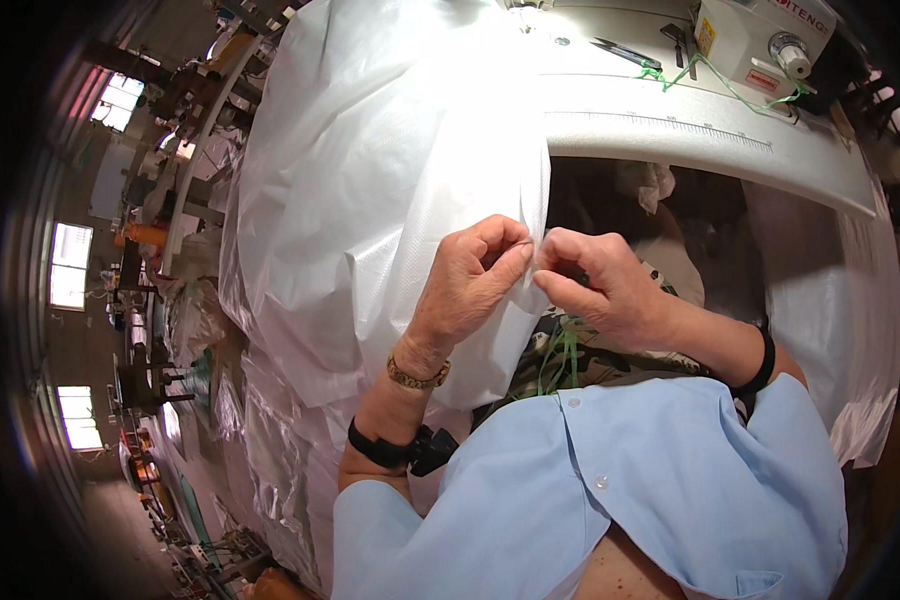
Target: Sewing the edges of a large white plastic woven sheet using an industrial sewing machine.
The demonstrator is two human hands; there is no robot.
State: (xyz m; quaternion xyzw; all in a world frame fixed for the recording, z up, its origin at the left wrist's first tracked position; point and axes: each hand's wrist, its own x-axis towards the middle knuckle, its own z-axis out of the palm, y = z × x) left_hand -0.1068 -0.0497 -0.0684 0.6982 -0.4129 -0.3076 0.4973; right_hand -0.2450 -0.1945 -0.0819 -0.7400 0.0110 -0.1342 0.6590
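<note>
A large white woven plastic sheet drapes off the table and hangs down over my lap side in loose folds. At its right edge my left hand is closed, thumb and forefinger pinching the sheet's rim. Just to the right, my right hand is also closed, its fingertips pressed together close against the same edge. Whatever lies between the right fingertips is too small to make out. Green strands hang below the hands, over camouflage-patterned cloth.
A white sewing machine stands at the upper right, its table edge marked with a ruler scale. Black thread snips, a small dark tool and green thread lie there. More white sheeting hangs at right; clear plastic lies left.
</note>
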